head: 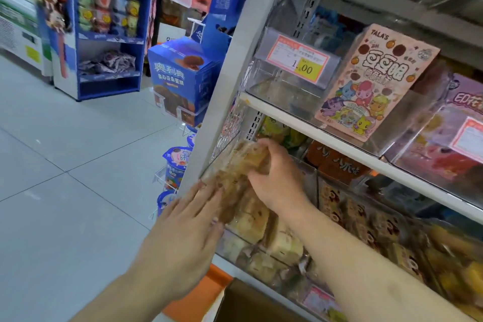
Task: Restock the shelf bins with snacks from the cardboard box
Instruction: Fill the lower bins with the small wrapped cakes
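A clear plastic shelf bin [309, 172] at the left end of the lower shelf holds several wrapped brown and cream snack packs [254, 213]. My right hand [277, 178] reaches into it and grips a clear-wrapped brown snack pack [243, 162] near the bin's top. With straight fingers, my left hand [188, 232] presses against the lower end of that pack at the bin's left front corner. A corner of the brown cardboard box [251, 303] shows at the bottom edge, below the shelf.
The grey shelf upright [222, 97] stands just left of the bin. Above, a clear bin with a 1.00 price tag [300, 60] and a pink cartoon snack box [376, 81]. More snack bins run to the right. Blue display stands [109, 26] stand across the tiled floor.
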Available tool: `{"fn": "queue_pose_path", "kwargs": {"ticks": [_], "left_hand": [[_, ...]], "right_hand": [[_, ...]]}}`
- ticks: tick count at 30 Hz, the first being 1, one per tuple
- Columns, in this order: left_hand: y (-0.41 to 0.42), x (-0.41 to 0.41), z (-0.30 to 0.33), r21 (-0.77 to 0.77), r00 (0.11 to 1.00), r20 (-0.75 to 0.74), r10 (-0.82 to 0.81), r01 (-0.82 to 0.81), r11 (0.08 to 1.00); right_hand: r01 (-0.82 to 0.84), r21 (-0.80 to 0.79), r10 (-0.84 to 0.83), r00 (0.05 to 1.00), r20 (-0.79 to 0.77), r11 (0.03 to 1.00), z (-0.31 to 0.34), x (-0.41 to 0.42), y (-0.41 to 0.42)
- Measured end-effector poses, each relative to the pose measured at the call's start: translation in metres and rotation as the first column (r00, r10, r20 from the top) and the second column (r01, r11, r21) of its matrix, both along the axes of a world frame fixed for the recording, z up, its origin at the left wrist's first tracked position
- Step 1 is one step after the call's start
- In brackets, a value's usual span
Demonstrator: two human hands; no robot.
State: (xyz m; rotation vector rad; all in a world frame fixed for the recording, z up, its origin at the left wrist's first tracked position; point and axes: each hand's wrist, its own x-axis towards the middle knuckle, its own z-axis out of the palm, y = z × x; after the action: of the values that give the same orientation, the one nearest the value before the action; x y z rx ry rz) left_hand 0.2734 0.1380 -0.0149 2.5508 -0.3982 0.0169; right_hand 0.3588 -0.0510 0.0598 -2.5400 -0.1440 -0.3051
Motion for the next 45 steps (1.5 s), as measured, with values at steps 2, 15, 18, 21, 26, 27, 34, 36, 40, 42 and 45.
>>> {"fn": "queue_pose_path", "kwargs": {"ticks": [2, 15, 18, 21, 26, 27, 34, 36, 40, 42, 45], "left_hand": [[0.0, 0.002, -0.003, 0.015, 0.999, 0.038, 0.004, -0.004, 1.0], [-0.002, 0.006, -0.012, 0.018, 0.992, 0.115, 0.047, -0.049, 0.999], [-0.002, 0.002, -0.002, 0.047, 0.996, 0.067, 0.056, -0.059, 0.997], [-0.002, -0.001, 0.002, 0.043, 0.994, 0.091, 0.06, -0.064, 0.997], [-0.005, -0.011, 0.006, 0.016, 0.988, 0.151, 0.011, -0.013, 1.0], [-0.008, -0.016, 0.01, 0.013, 0.986, 0.168, -0.018, 0.016, 1.0], [-0.046, -0.079, 0.017, 0.017, 0.95, 0.172, -0.262, 0.263, 0.965], [-0.06, -0.101, 0.007, 0.054, 0.929, 0.123, -0.348, 0.344, 0.937], [-0.093, -0.14, -0.041, 0.121, 0.868, -0.053, -0.493, 0.496, 0.86], [-0.104, -0.153, -0.077, 0.134, 0.837, -0.197, -0.51, 0.539, 0.832], [-0.105, -0.159, -0.131, 0.15, 0.78, -0.411, -0.472, 0.568, 0.809]], "right_hand": [[0.023, -0.044, -0.023, 1.0, 0.018, 0.999, -0.002, 0.031, 0.0], [-0.04, -0.304, -0.004, 0.99, -0.144, 0.952, -0.022, 0.102, -0.014], [-0.045, -0.321, -0.014, 0.984, -0.18, 0.946, -0.016, 0.094, -0.012], [-0.033, -0.295, -0.021, 0.984, -0.178, 0.955, -0.012, 0.08, -0.01], [-0.068, -0.236, 0.03, 0.986, -0.162, 0.969, -0.001, 0.023, -0.016], [-0.073, -0.221, 0.04, 0.987, -0.153, 0.972, 0.001, 0.004, -0.019], [-0.109, -0.137, 0.116, 0.992, 0.048, 0.985, -0.016, -0.188, -0.057], [-0.122, -0.078, 0.124, 0.992, 0.01, 0.989, -0.04, -0.238, -0.074], [-0.098, 0.008, 0.096, 0.951, -0.294, 0.995, -0.125, -0.304, -0.109], [-0.109, -0.018, 0.088, 0.881, -0.465, 0.994, -0.172, -0.321, -0.119], [-0.216, -0.038, 0.142, 0.754, -0.642, 0.976, -0.236, -0.334, -0.122]]}}
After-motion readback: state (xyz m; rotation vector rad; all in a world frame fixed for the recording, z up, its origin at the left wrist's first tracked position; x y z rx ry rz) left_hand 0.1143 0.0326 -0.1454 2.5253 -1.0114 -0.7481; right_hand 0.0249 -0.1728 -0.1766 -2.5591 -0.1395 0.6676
